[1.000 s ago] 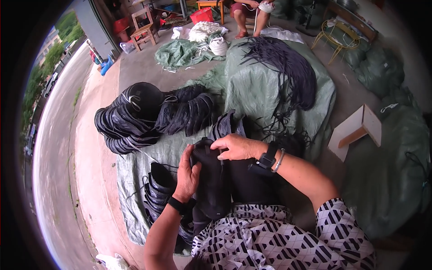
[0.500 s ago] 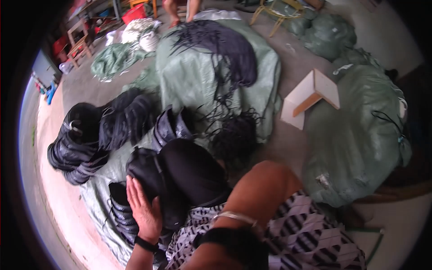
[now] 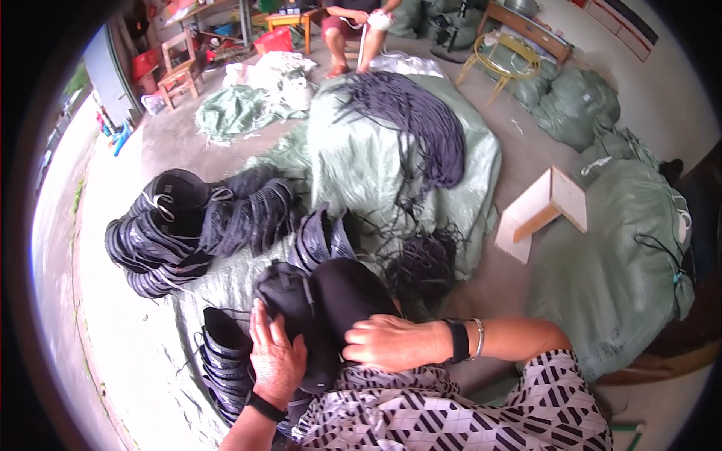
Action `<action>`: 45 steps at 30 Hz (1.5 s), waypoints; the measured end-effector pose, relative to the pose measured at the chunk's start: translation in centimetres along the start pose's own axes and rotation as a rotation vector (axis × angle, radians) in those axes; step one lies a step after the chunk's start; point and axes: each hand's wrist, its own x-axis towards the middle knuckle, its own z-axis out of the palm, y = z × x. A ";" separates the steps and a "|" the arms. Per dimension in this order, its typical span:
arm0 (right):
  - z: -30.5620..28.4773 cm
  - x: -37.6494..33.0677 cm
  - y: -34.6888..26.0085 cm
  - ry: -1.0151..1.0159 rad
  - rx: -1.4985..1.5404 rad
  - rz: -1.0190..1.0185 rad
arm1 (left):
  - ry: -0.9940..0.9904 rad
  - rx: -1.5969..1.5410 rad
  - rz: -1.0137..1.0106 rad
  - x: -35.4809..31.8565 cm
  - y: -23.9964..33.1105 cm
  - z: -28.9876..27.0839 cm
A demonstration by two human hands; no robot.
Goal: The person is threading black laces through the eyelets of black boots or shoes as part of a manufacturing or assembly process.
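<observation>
You had both hands on the black shoe uppers [image 3: 331, 301] stacked on your lap — your left hand [image 3: 277, 359] lay flat and open against the stack's near side, your right hand [image 3: 391, 342] curled loosely over its top, fingers bent but not clamped. They looked light, soft and floppy, likely to slide apart, so the curved edges probably gave the surest hold. More bundles [image 3: 169, 233] sat on the green tarp [image 3: 391, 165].
</observation>
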 end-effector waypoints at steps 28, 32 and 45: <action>-16.1 -4.5 3.2 0.885 1.619 0.282 | -0.661 -1.343 -0.272 -2.7 -1.5 -9.9; -16.8 -5.0 5.2 0.965 1.365 0.478 | -0.669 -1.268 -0.203 -2.9 -0.9 -8.2; 2.8 5.3 -0.1 -0.037 1.033 0.359 | -0.308 -0.826 -0.130 -2.4 1.6 -1.9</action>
